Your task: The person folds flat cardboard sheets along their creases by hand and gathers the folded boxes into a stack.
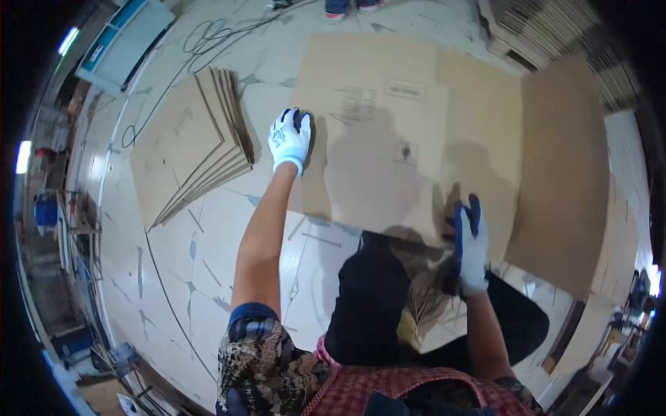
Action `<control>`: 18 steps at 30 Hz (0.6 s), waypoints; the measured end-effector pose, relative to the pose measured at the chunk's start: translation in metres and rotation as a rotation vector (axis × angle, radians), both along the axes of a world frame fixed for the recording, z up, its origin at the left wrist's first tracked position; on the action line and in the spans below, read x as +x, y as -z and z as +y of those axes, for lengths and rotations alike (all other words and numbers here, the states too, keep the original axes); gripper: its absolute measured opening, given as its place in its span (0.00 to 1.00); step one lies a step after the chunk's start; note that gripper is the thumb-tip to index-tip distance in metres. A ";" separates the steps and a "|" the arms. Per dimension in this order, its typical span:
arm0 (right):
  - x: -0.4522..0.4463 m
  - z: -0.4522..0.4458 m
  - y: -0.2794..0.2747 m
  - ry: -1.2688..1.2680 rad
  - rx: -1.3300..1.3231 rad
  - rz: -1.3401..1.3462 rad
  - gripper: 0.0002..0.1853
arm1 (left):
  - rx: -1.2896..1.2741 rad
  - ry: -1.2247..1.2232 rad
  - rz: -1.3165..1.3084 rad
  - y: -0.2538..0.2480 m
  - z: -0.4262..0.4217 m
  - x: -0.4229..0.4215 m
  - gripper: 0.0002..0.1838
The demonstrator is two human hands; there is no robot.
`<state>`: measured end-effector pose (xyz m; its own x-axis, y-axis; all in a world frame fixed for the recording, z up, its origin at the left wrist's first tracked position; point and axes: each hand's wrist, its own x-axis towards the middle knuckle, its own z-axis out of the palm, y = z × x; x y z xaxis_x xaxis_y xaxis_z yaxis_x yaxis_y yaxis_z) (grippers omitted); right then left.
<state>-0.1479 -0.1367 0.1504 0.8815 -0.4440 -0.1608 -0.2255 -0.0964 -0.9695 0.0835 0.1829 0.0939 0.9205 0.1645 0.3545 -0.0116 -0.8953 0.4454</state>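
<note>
A large flat cardboard sheet (388, 139) with printed marks lies before me, and its right panel (558, 173) stands folded up at an angle. My left hand (290, 141), in a white glove with dark blue fingertips, rests at the sheet's left edge with its fingers apart. Near the sheet's front edge is my right hand (472, 243), gloved the same way, fingers stretched and slightly spread over the cardboard. I cannot tell whether the right palm touches it. Shadows of my head and hands fall across the sheet.
A fanned stack of folded cardboard (191, 145) lies on the tiled floor (180, 277) to the left. A black cable (208, 41) coils behind it, near a blue-grey cabinet (128, 45). More stacked cardboard (555, 24) stands at the back right. Another person's shoes (338, 14) show at the top.
</note>
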 end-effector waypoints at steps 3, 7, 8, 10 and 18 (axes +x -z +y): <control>0.091 0.008 -0.003 -0.041 -0.042 0.052 0.20 | 0.067 -0.219 0.027 0.013 0.011 0.041 0.29; 0.139 -0.001 0.008 -0.073 0.071 0.246 0.16 | -0.185 -0.327 0.415 0.033 0.020 0.064 0.36; 0.143 -0.010 0.008 -0.124 0.082 0.297 0.15 | -0.328 -0.318 0.593 0.036 0.020 0.068 0.39; 0.145 -0.022 0.022 -0.172 0.096 0.357 0.14 | -0.387 -0.307 0.634 0.059 0.032 0.082 0.40; 0.160 -0.019 0.046 -0.121 0.047 0.344 0.16 | -0.403 -0.346 0.652 0.049 0.033 0.071 0.42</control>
